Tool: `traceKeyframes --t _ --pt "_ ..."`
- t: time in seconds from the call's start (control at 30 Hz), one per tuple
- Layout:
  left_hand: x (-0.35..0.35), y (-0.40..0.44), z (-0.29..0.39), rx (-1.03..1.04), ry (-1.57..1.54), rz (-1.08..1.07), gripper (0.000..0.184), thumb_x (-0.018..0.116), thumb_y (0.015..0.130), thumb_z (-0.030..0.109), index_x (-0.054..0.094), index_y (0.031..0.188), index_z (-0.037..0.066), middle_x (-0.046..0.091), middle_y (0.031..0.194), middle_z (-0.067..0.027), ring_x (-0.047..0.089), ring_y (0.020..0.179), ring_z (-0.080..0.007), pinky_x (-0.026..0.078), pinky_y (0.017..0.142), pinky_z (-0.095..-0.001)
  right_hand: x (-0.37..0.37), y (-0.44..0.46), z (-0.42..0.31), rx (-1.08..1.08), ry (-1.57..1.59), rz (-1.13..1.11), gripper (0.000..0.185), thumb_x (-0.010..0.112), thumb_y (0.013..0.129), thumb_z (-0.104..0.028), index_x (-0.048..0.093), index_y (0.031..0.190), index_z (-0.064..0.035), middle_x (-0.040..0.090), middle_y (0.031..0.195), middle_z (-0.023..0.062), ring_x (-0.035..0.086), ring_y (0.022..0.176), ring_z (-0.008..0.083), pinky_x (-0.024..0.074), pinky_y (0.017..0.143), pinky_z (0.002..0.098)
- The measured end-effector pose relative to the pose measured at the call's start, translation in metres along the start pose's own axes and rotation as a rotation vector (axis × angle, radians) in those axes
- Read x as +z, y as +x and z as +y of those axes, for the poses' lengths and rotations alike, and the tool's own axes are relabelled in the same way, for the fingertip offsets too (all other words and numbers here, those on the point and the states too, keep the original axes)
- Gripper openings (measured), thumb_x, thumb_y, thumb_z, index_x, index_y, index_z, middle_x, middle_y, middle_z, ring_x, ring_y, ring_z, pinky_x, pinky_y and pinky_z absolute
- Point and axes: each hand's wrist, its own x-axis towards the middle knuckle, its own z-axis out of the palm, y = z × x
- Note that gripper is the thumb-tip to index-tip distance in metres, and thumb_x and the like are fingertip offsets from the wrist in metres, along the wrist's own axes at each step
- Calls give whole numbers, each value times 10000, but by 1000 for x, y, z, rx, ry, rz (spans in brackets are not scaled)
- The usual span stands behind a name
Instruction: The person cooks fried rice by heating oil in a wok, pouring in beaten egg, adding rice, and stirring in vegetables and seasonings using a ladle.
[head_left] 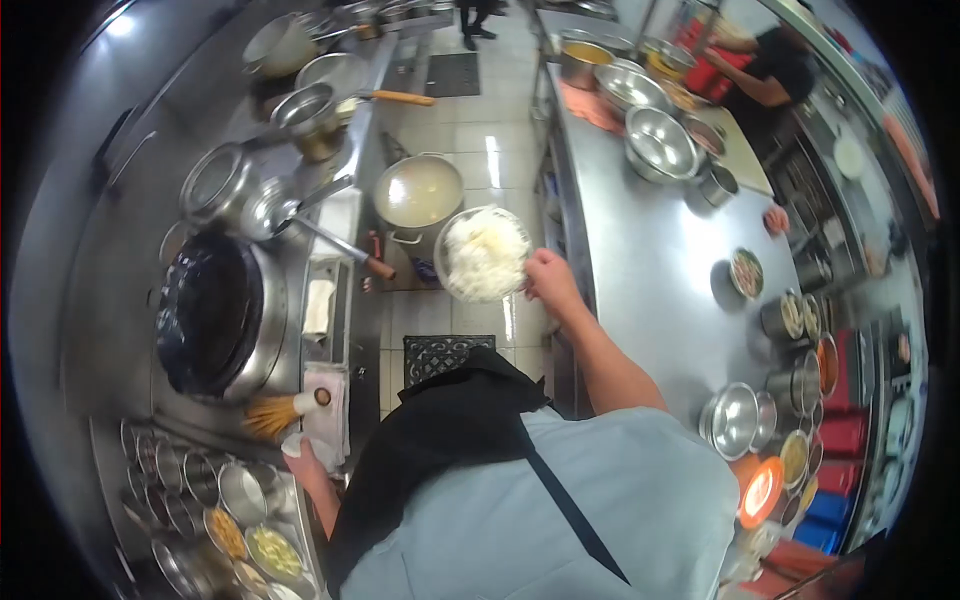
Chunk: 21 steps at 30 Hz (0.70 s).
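Above tiled floor (515, 130), beside steel bench (650, 290) at right of frame. In head view, holding with right grip (542, 274) the rim of bowl (441, 264) of white food (485, 252), near centre. With left grip (308, 464), at lower left, touching white thing (292, 444); cannot tell if holding.

With 12 o'clock straight ahead of me, my right hand (548, 277) holds a bowl (441, 266) at 12, and a large pot (420, 156) stands beyond it towards 11. A wok (210, 315) sits at 10, a ladle (340, 248) lying between it and the pot. My left hand (310, 462) is at 9 near a brush (270, 416), with containers (243, 493) at 8. The table (650, 290) carries mixing bowls (662, 143) at 1 and a small bowl (732, 272) at 2; a plate (762, 492) is at 3.
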Motion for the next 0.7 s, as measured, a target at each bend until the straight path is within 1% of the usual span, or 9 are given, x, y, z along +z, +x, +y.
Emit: traceKeyframes --t 0.1,0.27,0.33,0.37,0.4,0.47,0.57,0.67,0.7 --pt "8 24 -26 127 84 -67 458 637 943 135 531 1337 -74 630 1285 -199 622 1142 -304 483 987 -412 -67 -21 10 -43 96 324 87 581 916 -124 570 908 -39 641 779 86 628 588 154 469 443 284" --pt "16 45 -37 135 117 -123 432 620 913 130 582 1277 -99 653 1250 -219 633 1122 -345 473 993 -434 -153 -70 32 -88 292 797 138 579 905 -133 582 990 -24 643 833 95 634 599 171 467 444 269" --pt "9 46 -48 123 120 -63 430 619 910 127 587 1275 -99 668 1224 -221 643 1103 -344 479 983 -435 -187 -90 46 -94 293 829 155 561 894 -144 584 1005 -38 639 847 96 636 619 185 478 465 277" --pt "9 25 -16 70 151 -66 430 620 912 125 588 1281 -93 685 1195 -216 654 1087 -335 488 969 -430 -200 -94 57 -109 375 898 170 548 886 -151 590 1011 -44 636 838 88 641 647 196 492 487 295" --pt "10 29 -22 161 64 -102 425 641 919 141 596 1280 -79 696 1177 -213 661 1081 -331 489 967 -428 -214 -95 63 -44 396 939 175 542 962 -207 599 1044 -64 648 908 91 655 706 209 512 553 327" --pt "6 40 -51 168 -4 -100 455 693 928 200 588 1281 -66 677 1227 -224 649 1109 -333 482 979 -427 -233 -100 74 -106 482 963 186 560 968 -210 607 1076 -67 657 935 82 664 734 201 512 567 308" --pt "9 27 -34 84 78 -17 495 705 914 236 565 1285 -61 671 1215 -245 647 1101 -361 478 977 -437 -247 -96 84 -147 564 1020 207 557 983 -239 607 1086 -66 651 930 71 668 821 185 521 590 305" --pt "13 17 -18 72 144 50 517 709 898 254 560 1280 -61 677 1188 -259 651 1086 -394 481 968 -440 -197 -97 64 -162 749 1069 215 547 1000 -276 607 1063 -79 633 907 57 652 821 165 506 586 293" --pt "13 13 -12 57 211 85 522 710 893 257 559 1279 -61 680 1178 -262 653 1081 -404 481 965 -441 -178 -87 70 -83 663 969 228 543 1006 -294 602 1065 -82 628 909 57 647 810 163 500 583 291"
